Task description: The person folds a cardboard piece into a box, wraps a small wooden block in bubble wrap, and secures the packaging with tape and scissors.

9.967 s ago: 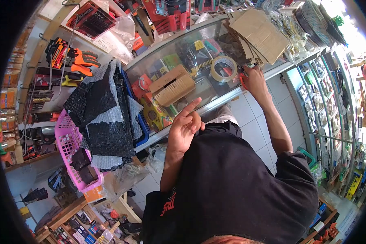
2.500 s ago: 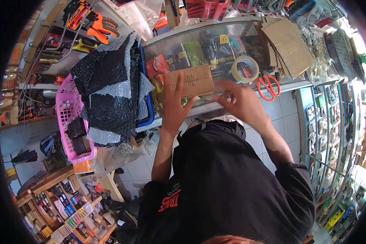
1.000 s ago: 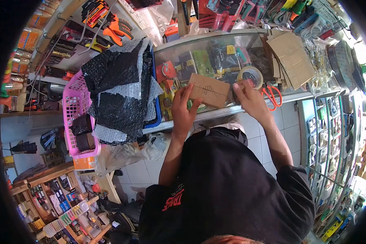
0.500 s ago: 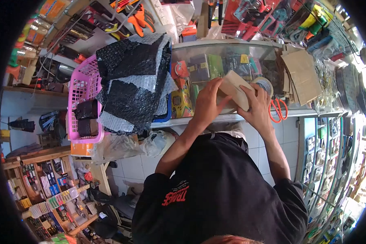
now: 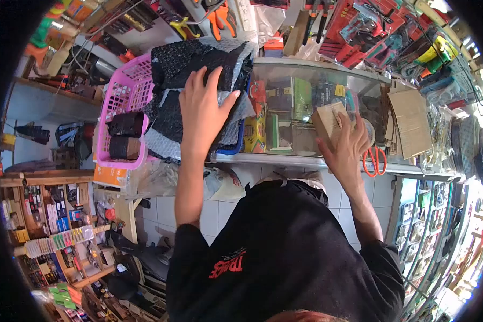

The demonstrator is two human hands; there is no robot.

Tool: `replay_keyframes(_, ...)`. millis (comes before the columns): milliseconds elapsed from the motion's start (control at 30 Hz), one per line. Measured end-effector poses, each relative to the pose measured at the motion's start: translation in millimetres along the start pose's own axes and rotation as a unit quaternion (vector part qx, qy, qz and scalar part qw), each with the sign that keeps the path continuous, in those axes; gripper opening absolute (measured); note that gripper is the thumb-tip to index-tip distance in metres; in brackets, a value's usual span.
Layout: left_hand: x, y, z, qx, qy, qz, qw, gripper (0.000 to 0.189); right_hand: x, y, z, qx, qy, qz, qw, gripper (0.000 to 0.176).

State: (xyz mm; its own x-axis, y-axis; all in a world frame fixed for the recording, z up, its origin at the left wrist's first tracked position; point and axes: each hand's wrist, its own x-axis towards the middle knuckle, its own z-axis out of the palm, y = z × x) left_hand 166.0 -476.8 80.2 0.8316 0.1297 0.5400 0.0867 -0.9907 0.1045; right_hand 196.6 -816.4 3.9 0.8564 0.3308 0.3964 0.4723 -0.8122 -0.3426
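Note:
My left hand [image 5: 203, 110] lies with spread fingers over the black and clear bubble wrap [image 5: 172, 115], which covers part of the pink basket [image 5: 108, 102] and a blue tray. Nothing is gripped in it. On the glass counter, my right hand [image 5: 349, 147] rests with its fingers apart on a small tan cardboard box [image 5: 326, 124]. A roll of tape is partly hidden behind that hand. Orange-handled scissors [image 5: 374, 162] lie just to the right of it.
Brown cardboard sheets [image 5: 410, 121] are stacked on the counter's right side. Boxed goods show through the glass counter top [image 5: 300, 140]. Two dark wrapped packages [image 5: 124, 147] sit in the basket. Tools hang along the far side, with shelves to the left and right.
My left hand has left the box and moved left onto the bubble wrap. The box has been lowered to the counter under my right hand. The view has shifted somewhat.

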Motion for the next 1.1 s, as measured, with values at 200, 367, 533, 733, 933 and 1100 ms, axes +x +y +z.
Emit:
replay_keyframes(200, 22, -34, 24, 0.048, -0.044, -0.029, 0.997, 0.033, 58, -46, -6, 0.104, -0.027, -0.117, 0.987, 0.077)
replay_keyframes(367, 15, -47, 38, 0.038, -0.017, -0.008, 0.999, 0.013, 98, -68, 20, 0.167, -0.083, -0.204, 0.961, 0.066)
replay_keyframes(533, 11, -51, 24, -0.058, -0.023, -0.012, 0.998, 0.037, 138, -84, 55, 0.231, -0.155, -0.254, 0.926, 0.059)
replay_keyframes(733, -34, -65, -38, -0.126, -0.203, -0.010, 0.971, 0.087, 157, -114, 58, 0.162, -0.089, -0.426, 0.886, 0.063)
replay_keyframes(933, -67, -72, -50, -0.112, -0.231, -0.062, 0.965, 0.092, 180, -144, 92, 0.127, -0.080, -0.536, 0.831, 0.052)
replay_keyframes(1100, -77, -61, -66, -0.159, -0.054, -0.088, 0.982, 0.086, 206, -173, 111, 0.286, -0.120, -0.349, 0.884, 0.031)
